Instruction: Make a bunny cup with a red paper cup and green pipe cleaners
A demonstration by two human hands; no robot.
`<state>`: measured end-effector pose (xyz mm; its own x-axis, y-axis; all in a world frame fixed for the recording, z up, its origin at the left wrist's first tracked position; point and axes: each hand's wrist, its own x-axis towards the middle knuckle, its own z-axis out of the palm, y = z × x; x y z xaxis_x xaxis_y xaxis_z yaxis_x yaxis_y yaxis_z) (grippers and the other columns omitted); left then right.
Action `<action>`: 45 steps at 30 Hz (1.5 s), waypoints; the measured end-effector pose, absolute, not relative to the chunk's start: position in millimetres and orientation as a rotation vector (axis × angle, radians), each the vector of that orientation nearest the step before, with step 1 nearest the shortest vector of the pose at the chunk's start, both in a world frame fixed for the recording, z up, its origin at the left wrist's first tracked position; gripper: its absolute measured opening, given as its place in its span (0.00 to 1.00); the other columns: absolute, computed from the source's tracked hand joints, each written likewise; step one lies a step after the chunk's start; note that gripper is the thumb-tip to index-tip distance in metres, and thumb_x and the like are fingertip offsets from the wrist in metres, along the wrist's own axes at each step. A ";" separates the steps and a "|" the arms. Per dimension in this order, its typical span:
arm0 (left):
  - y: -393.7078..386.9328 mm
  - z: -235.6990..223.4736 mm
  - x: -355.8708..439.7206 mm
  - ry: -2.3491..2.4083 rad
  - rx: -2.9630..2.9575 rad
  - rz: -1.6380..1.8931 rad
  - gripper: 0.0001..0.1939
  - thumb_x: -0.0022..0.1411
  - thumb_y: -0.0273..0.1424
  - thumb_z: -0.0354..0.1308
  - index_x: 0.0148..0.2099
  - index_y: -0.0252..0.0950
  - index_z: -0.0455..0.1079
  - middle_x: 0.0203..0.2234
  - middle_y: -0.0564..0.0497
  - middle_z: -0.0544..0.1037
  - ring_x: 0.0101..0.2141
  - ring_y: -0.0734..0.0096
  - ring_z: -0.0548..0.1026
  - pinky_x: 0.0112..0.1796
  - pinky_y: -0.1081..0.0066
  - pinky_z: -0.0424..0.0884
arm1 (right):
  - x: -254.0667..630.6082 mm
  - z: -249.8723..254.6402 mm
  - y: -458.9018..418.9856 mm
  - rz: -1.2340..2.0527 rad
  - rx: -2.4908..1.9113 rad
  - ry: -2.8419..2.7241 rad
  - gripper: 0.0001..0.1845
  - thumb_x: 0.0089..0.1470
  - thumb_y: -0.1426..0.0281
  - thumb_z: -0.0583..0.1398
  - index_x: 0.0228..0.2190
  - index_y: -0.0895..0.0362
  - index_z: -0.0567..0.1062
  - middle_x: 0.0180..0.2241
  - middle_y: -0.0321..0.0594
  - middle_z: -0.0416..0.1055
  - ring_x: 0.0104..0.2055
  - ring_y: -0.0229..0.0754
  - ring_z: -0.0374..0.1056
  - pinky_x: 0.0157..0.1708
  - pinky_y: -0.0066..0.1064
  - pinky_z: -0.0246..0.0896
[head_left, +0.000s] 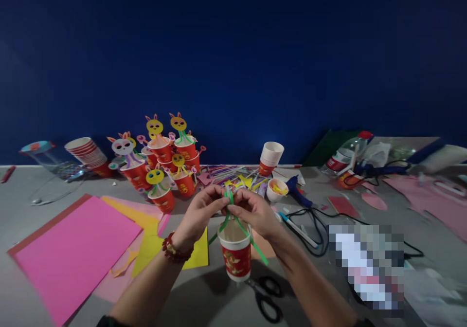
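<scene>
Two bare hands, close together over the middle of the grey surface (22, 268), toward its near edge. Left hand (204, 210), dark red bracelet (177, 250) at the wrist: thumb and forefinger pinching a green strip (260, 253). Right hand (257, 212): thumb and forefinger also pinching the strip, just beside the left; other fingers curled in on both.

Strip rises from the mouth of a red-and-white paper cup (236, 259); a loose end slants down outside the rim on the right. Cup sits below the fingertips, about upright — whether its base rests on the surface, cannot tell. Scissors (259, 293) lie just beside the base, handles toward the near edge.

Handling, by judgement: cup very light, thin-walled, easily dented or tipped; best held by the rolled rim or low on the wall, with little squeeze. Strip limp and bendable, probably easy to crease — take it flat, close to the joint.

Yellow paper (201, 249) to the left of the cup; pink sheet (80, 249) toward the left edge. Cups with rabbit faces (185, 187) cluster near the far edge, left of middle. Blue glue gun (297, 193) and a pen (299, 229) lie right of the hands.
</scene>
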<state>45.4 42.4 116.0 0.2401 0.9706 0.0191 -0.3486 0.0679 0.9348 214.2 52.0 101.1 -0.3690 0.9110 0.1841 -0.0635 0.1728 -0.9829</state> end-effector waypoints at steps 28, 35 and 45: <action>47.6 105.4 50.2 0.885 1.162 1.278 0.18 0.54 0.43 0.67 0.31 0.35 0.67 0.23 0.57 0.67 0.25 0.77 0.63 0.27 0.76 0.59 | 210.2 98.6 53.2 1.425 -0.876 -1.488 0.19 0.48 0.57 0.69 0.26 0.55 0.68 0.25 0.31 0.64 0.28 0.36 0.60 0.29 0.28 0.57; 44.7 107.6 49.2 0.864 1.248 1.273 0.18 0.54 0.42 0.68 0.41 0.35 0.70 0.30 0.53 0.72 0.31 0.72 0.69 0.33 0.74 0.65 | 209.1 105.1 51.8 1.424 -0.860 -1.414 0.19 0.45 0.57 0.71 0.26 0.55 0.70 0.26 0.31 0.64 0.29 0.37 0.62 0.31 0.29 0.59; 49.0 115.2 21.3 0.677 1.742 0.748 0.35 0.47 0.35 0.74 0.58 0.41 0.68 0.52 0.43 0.73 0.50 0.56 0.72 0.51 0.61 0.68 | 226.1 116.9 45.9 1.253 -0.903 -1.319 0.15 0.48 0.59 0.69 0.28 0.54 0.71 0.25 0.32 0.66 0.28 0.37 0.63 0.30 0.28 0.61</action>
